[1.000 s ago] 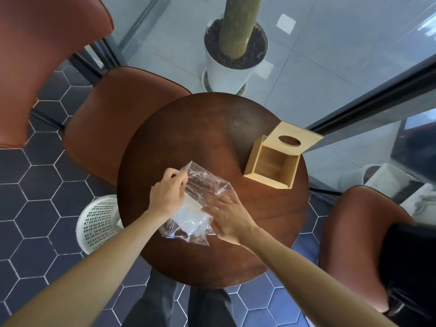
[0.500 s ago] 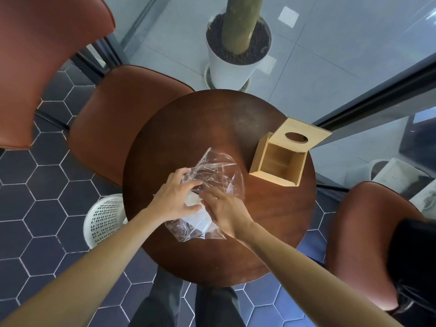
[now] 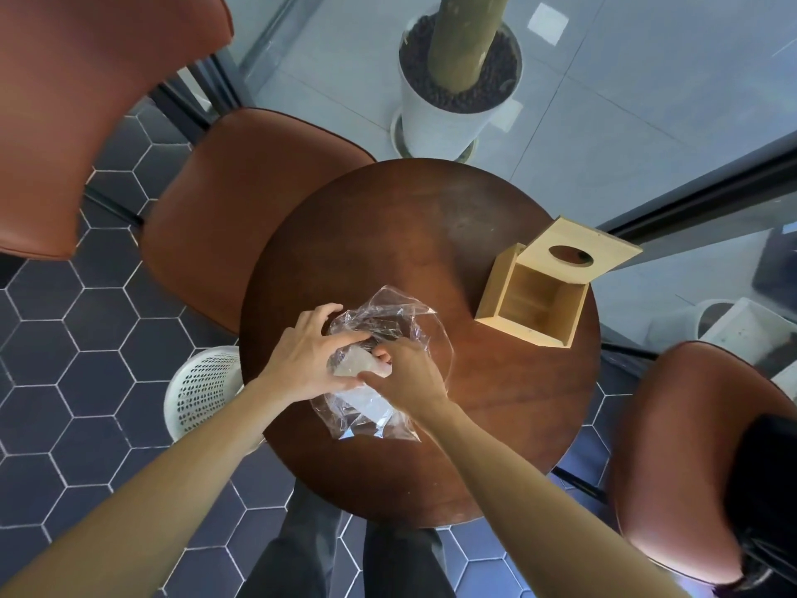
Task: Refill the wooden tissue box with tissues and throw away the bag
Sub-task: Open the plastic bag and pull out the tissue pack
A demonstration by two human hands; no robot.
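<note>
A clear plastic bag [image 3: 379,317] with white tissues [image 3: 360,365] inside lies on the round dark wooden table [image 3: 431,235], near its front left. My left hand [image 3: 308,358] grips the bag's mouth from the left, thumb and fingers curled round the plastic. My right hand [image 3: 407,375] reaches in from the right and pinches the tissues at the bag's opening. The wooden tissue box [image 3: 532,306] stands open and empty at the table's right, its lid [image 3: 580,254] with an oval hole tipped back.
A white perforated waste basket [image 3: 202,388] stands on the hexagon-tiled floor left of the table. Brown chairs sit at the left [image 3: 241,200], upper left and lower right [image 3: 681,459]. A white potted plant [image 3: 457,79] stands beyond the table.
Both hands have closed in on the bag's mouth. The right hand moved from the bag's side to its opening and now pinches the tissues; the bag crumpled upward.
</note>
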